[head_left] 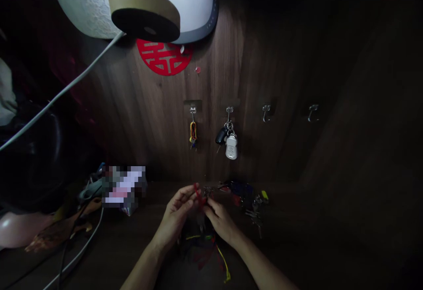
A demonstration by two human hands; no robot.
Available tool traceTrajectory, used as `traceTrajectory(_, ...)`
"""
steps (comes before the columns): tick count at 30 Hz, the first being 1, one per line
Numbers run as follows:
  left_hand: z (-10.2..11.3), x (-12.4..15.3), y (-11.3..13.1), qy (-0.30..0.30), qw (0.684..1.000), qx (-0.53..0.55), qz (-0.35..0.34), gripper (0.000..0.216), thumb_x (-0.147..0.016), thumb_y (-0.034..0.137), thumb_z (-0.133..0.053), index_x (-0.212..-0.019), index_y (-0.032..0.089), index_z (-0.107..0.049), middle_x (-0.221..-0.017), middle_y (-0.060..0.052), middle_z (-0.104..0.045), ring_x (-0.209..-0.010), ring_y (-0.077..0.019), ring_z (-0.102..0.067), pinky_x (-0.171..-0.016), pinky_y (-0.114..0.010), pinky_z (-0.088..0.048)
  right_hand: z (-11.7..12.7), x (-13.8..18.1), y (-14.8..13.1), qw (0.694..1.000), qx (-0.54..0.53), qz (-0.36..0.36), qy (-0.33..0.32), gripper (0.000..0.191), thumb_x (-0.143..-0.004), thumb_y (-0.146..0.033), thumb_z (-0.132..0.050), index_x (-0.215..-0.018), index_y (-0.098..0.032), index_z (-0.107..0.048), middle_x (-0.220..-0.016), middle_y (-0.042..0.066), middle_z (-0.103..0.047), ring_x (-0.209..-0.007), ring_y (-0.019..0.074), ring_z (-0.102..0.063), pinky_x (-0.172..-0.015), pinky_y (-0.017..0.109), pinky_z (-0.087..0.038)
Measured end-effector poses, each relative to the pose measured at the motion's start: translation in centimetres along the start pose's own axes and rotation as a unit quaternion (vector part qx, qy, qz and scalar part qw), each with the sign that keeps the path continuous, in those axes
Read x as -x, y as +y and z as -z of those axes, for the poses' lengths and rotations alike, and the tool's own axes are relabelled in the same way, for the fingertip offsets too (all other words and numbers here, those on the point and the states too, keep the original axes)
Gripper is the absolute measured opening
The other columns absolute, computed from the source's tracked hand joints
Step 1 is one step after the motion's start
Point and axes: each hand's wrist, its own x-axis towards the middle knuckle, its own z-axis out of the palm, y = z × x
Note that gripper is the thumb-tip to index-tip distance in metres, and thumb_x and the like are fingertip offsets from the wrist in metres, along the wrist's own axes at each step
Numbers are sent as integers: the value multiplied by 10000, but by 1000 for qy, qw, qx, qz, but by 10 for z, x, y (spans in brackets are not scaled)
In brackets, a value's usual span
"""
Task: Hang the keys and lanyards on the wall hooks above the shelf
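Note:
My left hand (176,213) pinches a red cord loop (197,193) between thumb and fingers, just above a dark wooden shelf. My right hand (220,220) is closed on the same bunch, where small metal keys (207,191) hang from the cord. Under my hands lie more cords, yellow, green and red (218,254). On the wooden wall behind are several metal hooks: one (193,113) carries a red and yellow cord with a key, the one beside it (229,113) carries a black key fob and a white fob (231,147).
A pile of keys and tags (251,202) lies right of my hands. Two bare hooks (266,113) are further right. A red paper cutout (164,58) and a lamp base (145,12) sit above. A grey cable (66,89) and clutter fill the left.

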Motion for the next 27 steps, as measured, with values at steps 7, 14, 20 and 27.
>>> traceTrajectory(7, 6, -2, -4, 20, 997, -61, -52, 454, -767, 254, -634, -1206, 318, -538, -1468, -9, -340, -1317, -258, -343, -1051, -399, -362, 7, 1, -14, 991, -104, -80, -30, 394, -799, -282, -531, -1186, -225, -495, -730, -32, -599, -728, 152, -577, -696, 260, -429)
traceTrajectory(14, 6, -1, -8, 22, 995, -81, -53, 513, -765, 233, -627, -1254, 323, -497, -1439, -26, -393, -1291, -249, -389, -1058, -381, -355, -3, -1, -1, 999, -16, -41, 26, 321, -679, -142, -578, -992, -209, -559, -790, -19, -598, -775, 156, -572, -727, 266, -432)
traceTrajectory(20, 13, -1, -14, 37, 991, -101, -77, 494, -785, 254, -606, -1262, 309, -489, -1446, -38, -380, -1288, -262, -391, -1051, -399, -357, -1, -4, 5, 997, -7, -27, 78, 209, -809, -361, -510, -900, -195, -599, -789, 29, -665, -717, 169, -620, -664, 270, -473)
traceTrajectory(27, 26, -2, -18, 77, 940, -292, -160, 398, -831, 205, -505, -1217, 295, -538, -1447, -29, -369, -1332, -239, -313, -1087, -417, -268, 4, -5, 6, 991, -24, -60, 120, 387, -785, -560, -499, -676, -192, -551, -505, -14, -590, -421, 108, -485, -430, 216, -378)
